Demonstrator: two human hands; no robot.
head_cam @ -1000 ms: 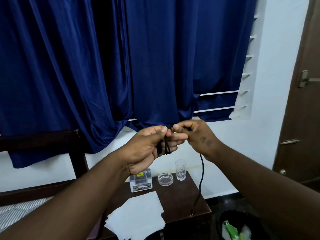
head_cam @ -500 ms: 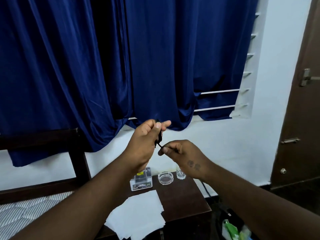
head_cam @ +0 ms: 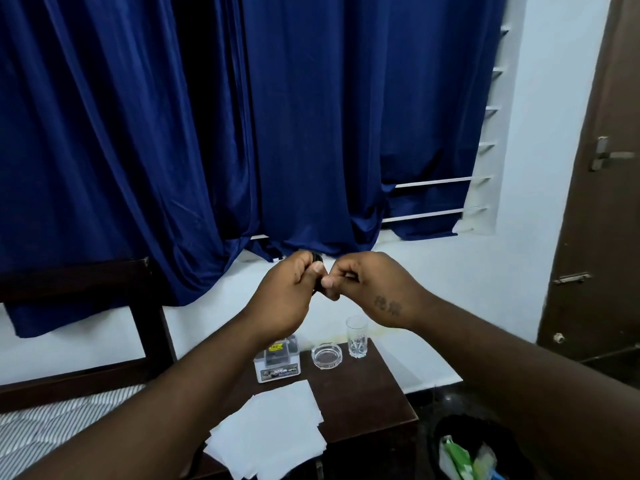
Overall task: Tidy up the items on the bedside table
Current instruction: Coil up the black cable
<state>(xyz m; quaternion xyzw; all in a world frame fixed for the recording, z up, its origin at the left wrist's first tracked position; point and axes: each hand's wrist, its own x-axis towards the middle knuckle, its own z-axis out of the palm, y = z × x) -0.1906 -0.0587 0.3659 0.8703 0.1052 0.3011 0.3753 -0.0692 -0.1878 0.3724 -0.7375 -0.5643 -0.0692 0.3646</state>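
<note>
Cord: a black cord (head_cam: 317,260), coiled into a small bundle, is held up in the air above the bedside table (head_cam: 367,396), in front of the blue curtain (head_cam: 277,133); only a bit of it shows between the fingers.
Left hand: the left hand (head_cam: 289,296) is closed around the bundle, thumb pressed on top.
Right hand: the right hand (head_cam: 367,289) is touching the left, thumb and forefinger pinched at the bundle; whether they grip a loose end cannot be told.
Step in hand: likely finishing the winding or tucking the tail of the cord.
Next move: secure the end so the coil stays, then set it down on a bare part of the table.
Table: a small box (head_cam: 278,360), a glass ashtray (head_cam: 326,355) and a drinking glass (head_cam: 356,337) stand along the back edge; loose white papers (head_cam: 273,431) hang over the front edge and look not yet tidied.
Floor: a bin (head_cam: 446,431) with rubbish sits just right of the table.
</note>
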